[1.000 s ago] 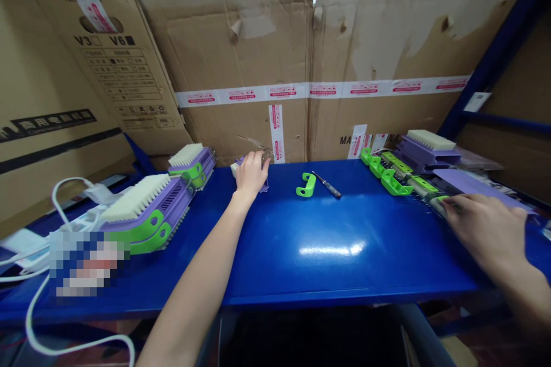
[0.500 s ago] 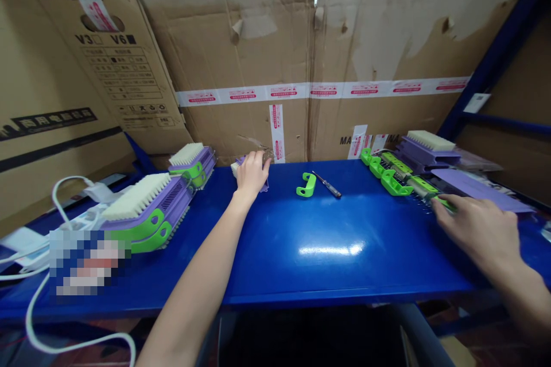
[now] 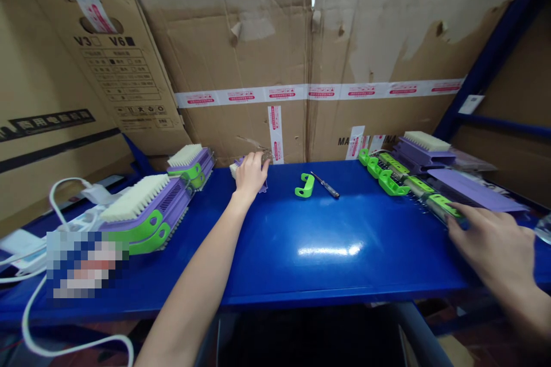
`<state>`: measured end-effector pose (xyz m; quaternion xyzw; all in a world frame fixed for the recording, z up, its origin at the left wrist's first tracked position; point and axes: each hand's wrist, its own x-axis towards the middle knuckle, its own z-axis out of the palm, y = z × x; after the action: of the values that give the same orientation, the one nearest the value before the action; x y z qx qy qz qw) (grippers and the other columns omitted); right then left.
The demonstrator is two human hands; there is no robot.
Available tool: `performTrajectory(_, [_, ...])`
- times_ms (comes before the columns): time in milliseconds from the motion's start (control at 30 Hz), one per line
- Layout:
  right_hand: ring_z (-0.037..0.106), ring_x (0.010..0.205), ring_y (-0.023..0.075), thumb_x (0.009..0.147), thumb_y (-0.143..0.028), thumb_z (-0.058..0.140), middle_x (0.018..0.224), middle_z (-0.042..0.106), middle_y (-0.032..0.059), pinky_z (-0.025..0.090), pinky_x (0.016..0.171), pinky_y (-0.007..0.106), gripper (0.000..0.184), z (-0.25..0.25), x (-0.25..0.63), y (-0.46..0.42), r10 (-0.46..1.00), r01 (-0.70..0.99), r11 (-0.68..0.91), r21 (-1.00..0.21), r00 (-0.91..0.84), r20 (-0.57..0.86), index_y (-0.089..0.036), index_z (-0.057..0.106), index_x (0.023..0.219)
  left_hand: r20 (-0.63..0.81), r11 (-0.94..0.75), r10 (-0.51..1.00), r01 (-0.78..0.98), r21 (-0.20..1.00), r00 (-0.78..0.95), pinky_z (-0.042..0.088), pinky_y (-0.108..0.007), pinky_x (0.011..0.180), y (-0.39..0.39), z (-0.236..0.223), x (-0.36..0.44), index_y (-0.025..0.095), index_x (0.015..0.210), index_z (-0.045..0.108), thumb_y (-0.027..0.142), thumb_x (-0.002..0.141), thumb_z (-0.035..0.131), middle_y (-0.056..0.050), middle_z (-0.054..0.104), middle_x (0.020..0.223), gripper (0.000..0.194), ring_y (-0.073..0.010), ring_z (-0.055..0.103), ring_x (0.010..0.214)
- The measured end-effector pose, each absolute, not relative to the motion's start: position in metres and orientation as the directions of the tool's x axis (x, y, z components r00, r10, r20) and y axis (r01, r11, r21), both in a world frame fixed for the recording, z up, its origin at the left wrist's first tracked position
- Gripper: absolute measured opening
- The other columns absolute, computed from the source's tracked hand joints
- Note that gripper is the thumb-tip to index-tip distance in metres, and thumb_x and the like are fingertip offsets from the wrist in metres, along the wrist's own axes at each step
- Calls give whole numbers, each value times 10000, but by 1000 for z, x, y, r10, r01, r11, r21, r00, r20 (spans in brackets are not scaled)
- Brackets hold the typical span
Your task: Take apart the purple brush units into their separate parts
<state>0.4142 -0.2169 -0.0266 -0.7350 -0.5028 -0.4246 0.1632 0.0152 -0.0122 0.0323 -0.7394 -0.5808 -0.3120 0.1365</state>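
Note:
My left hand is closed over a small purple brush with pale bristles, near the cardboard at the back of the table. Much of that brush is hidden under the fingers. On the right, my right hand has its thumb and fingers around the near end of a row of green and silver pieces with thin metal pins. What lies inside the grip is partly covered. Between the hands lie a loose green bracket and a screwdriver with a clear handle.
Purple brushes with green brackets are stacked at the left, with another stack behind. Several green brackets line the row at the right, beside purple housings. A white cable hangs over the left front edge.
My right hand has shifted right and slightly nearer, uncovering more of the green and silver row. My left hand stays on the purple brush.

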Motion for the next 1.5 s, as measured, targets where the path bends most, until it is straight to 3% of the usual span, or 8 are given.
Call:
performTrajectory(333, [594, 773, 268, 928, -400, 378, 843, 710, 116, 311, 575, 342, 409, -17, 398, -207, 546, 927, -340, 160, 56, 836, -147, 699, 923, 624, -300, 769, 941, 159, 139, 480, -361, 849, -11, 31, 15, 174, 1181, 573, 357, 946, 453, -133, 633, 1157, 321, -270, 587, 1096])
performTrajectory(567, [583, 957, 267, 903, -329, 466, 1067, 680, 129, 426, 762, 356, 354, 2, 323, -150, 818, 979, 115, 168, -190, 544, -143, 628, 1157, 626, -297, 764, 947, 120, 160, 481, -346, 831, -11, 31, 15, 159, 1173, 577, 353, 950, 448, -123, 640, 1143, 323, -265, 585, 1084])
performTrajectory(767, [487, 1137, 326, 881, -239, 479, 1356, 492, 171, 429, 856, 418, 438, 15, 227, -112, 840, 897, 350, 271, -428, 333, -175, 516, 1313, 603, -273, 784, 955, 118, 149, 472, -336, 843, -12, 31, 16, 179, 1178, 569, 359, 954, 440, -111, 635, 1152, 315, -251, 572, 1100])
performTrajectory(933, [501, 1119, 330, 889, -134, 406, 1193, 583, 200, 461, 856, 416, 460, 7, 193, -96, 887, 931, 282, 230, -345, 307, -112, 475, 1343, 609, -277, 777, 955, 104, 159, 473, -339, 835, -12, 30, 16, 178, 1172, 569, 355, 954, 444, -111, 639, 1140, 308, -248, 577, 1086])
performTrajectory(1067, [483, 1189, 306, 851, -43, 411, 1078, 645, 153, 479, 885, 375, 495, 2, 202, -116, 844, 888, 407, 215, -455, 283, -132, 503, 1329, 628, -287, 760, 954, 89, 169, 473, -344, 838, -11, 30, 16, 172, 1168, 572, 351, 951, 453, -113, 642, 1131, 305, -252, 582, 1076])
performTrajectory(1333, [604, 1093, 224, 925, -174, 469, 1058, 689, 79, 515, 891, 332, 254, -21, 257, -201, 649, 845, 523, -112, -310, 695, -186, 625, 1126, 619, -289, 764, 954, 78, 181, 474, -340, 831, -12, 31, 17, 158, 1166, 574, 340, 949, 462, -113, 644, 1119, 306, -257, 584, 1070])
performTrajectory(1400, [654, 942, 175, 924, -215, 503, 1022, 687, 58, 532, 808, 283, 227, -24, 277, -214, 704, 827, 478, -296, -159, 692, -209, 616, 1120, 619, -290, 764, 954, 78, 182, 472, -337, 832, -12, 31, 17, 158, 1166, 575, 340, 947, 465, -114, 643, 1118, 305, -255, 582, 1070])
performTrajectory(1500, [650, 924, 193, 907, -321, 536, 1019, 670, 58, 529, 779, 306, 239, -23, 298, -224, 752, 857, 356, -373, -26, 659, -225, 623, 1109, 621, -293, 762, 953, 78, 183, 470, -332, 834, -11, 30, 17, 165, 1155, 580, 342, 947, 466, -110, 644, 1116, 296, -251, 579, 1069])
